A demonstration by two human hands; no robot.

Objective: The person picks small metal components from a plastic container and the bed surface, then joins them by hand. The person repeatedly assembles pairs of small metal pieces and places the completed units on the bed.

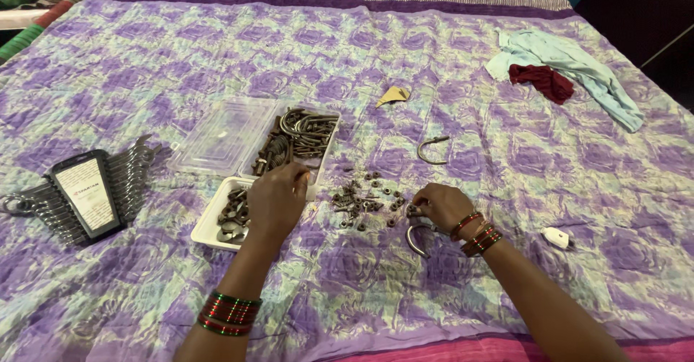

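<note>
A person sorts rusty hardware on a bed spread with a purple patterned quilt [448,58], both wrists ringed with red and green bangles. The landmark is the clear plastic box [327,152] of dark bolts and bent rods near the middle of the quilt. The left hand [277,201] hovers at the box's near edge, its fingers drawn close together as if pinching something small, though what they hold cannot be made out. Just in front of the box sits a white tray [206,228] of washers and nuts, partly hidden by that hand. To the right of the box lies a scatter of loose nuts and bolts [365,199], and beyond it the right hand [442,204] rests with fingers curled narrowly onto a curved metal U-bolt [416,238] lying on the quilt. A second U-bolt [431,149] lies apart, to the right of the box and a little farther away. The U-bolt looks stiff, fairly heavy for its size and rough with rust, likely best gripped at the bend or along one straight leg. Left of the box lies a spanner set [87,192] in its holder; far right, pale blue and red cloths [560,66] and a small white object [556,237].
</note>
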